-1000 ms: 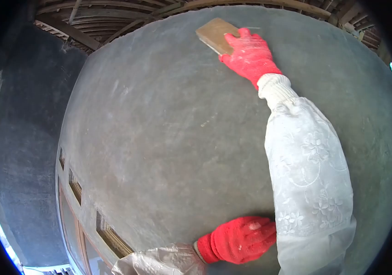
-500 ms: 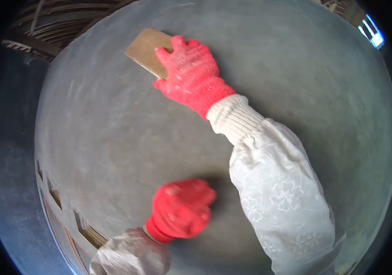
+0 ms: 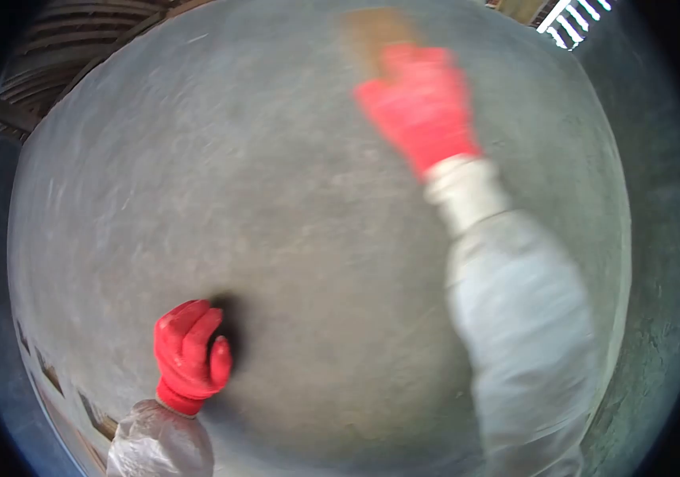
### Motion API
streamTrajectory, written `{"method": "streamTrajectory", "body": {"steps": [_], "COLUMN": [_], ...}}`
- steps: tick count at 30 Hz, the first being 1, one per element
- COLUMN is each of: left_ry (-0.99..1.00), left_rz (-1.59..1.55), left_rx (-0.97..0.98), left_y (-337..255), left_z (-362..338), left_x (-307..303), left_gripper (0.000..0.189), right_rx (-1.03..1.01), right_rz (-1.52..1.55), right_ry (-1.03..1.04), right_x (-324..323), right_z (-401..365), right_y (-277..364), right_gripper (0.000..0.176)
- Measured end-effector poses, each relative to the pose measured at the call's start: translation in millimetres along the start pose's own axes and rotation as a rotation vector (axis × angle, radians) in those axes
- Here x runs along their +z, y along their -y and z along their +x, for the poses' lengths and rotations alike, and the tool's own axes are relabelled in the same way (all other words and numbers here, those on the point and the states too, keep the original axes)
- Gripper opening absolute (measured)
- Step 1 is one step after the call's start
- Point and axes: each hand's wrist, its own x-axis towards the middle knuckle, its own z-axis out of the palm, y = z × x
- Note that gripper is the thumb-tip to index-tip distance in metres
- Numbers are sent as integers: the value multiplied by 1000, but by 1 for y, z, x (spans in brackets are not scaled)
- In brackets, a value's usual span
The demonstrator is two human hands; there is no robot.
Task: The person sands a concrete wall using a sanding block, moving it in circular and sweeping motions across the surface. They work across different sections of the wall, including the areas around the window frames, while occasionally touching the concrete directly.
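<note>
My right hand [image 3: 426,107], in a red glove, is stretched up against the grey wall [image 3: 300,222]. It grips a flat brown rectangular block [image 3: 373,33] that lies against the wall near the top of the view. Motion blurs both the hand and the block. Lower left, my left hand [image 3: 190,348] wears a matching red glove. Its fingers are loosely bent, with a gap between thumb and fingers, and nothing shows in it. A dark shadow falls on the wall beside it.
Small rectangular openings [image 3: 97,415] line the wall's lower left edge. Curved roof slats [image 3: 89,36] show at upper left, and a bright slatted opening [image 3: 574,22] at upper right. Another wall surface [image 3: 654,159] meets the grey wall on the right.
My right hand has carried the brown block up and to the right across the wall. My left hand has shifted left, its curled fingers now looser. The view has turned somewhat to the right.
</note>
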Motion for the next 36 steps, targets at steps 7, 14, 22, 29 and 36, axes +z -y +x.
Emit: {"method": "streamTrajectory", "body": {"steps": [7, 14, 22, 29, 36], "left_ry": [-70, -27, 55, 47, 84], "left_rz": [-1, -118, 37, -45, -75], "left_rx": [-58, -95, -39, -172, -173], "left_y": [-67, -91, -104, -92, -91], "left_z": [16, 14, 8, 3, -2], "left_x": [21, 40, 46, 37, 37], "left_gripper": [35, 33, 35, 39, 38], "right_rx": [-206, 246, 128, -169, 518], "right_rz": [123, -266, 16, -56, -436], "right_ry": [314, 44, -18, 371, -2], "right_x": [7, -103, -105, -96, -195], "right_z": [-27, -26, -51, -40, -50], "right_y": [72, -218, -220, -100, -339], "right_gripper": [44, 69, 49, 60, 69]}}
